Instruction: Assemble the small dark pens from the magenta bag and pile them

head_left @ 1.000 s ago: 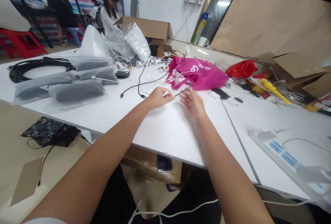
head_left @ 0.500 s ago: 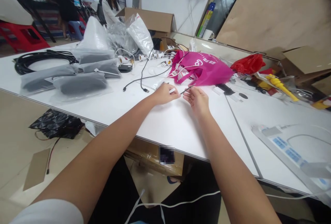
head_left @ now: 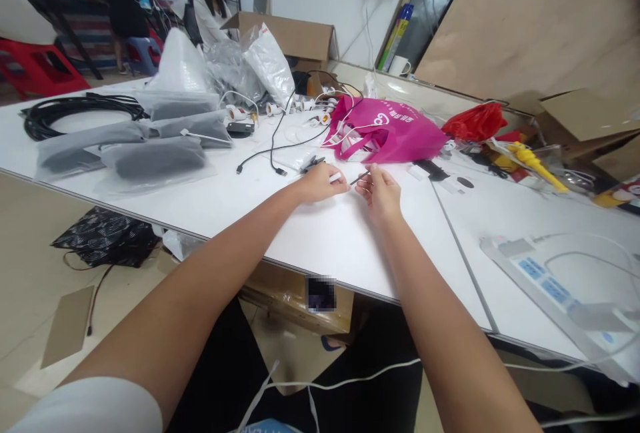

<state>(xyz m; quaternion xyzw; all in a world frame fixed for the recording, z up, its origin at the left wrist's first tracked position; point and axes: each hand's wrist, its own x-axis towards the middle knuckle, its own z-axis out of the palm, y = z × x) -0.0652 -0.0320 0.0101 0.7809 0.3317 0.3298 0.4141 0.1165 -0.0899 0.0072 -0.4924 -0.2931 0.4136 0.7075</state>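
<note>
Over the white table [head_left: 320,239], my left hand [head_left: 320,184] is closed with a small white piece [head_left: 335,177] between thumb and fingers. Behind its knuckles a small dark object [head_left: 314,163] shows; whether the hand touches it I cannot tell. My right hand [head_left: 384,194] pinches a thin dark stick-like piece [head_left: 360,177], its lower end pointing at my left fingertips. Both hands are close together, and the pieces are too small to name exactly. Just beyond them lie a black USB cable [head_left: 273,146] and a pink bag [head_left: 400,131].
Grey packets [head_left: 155,161] and a coiled black cable [head_left: 37,119] lie at left. A power strip [head_left: 550,283] sits at right. Lamp sockets [head_left: 273,109], plastic bags [head_left: 270,63] and an open carton [head_left: 285,33] stand at the back. Other people are in the background.
The view has shifted slightly. My hands stay nearly in place, still close together; more of the dark object behind my left hand shows now.
</note>
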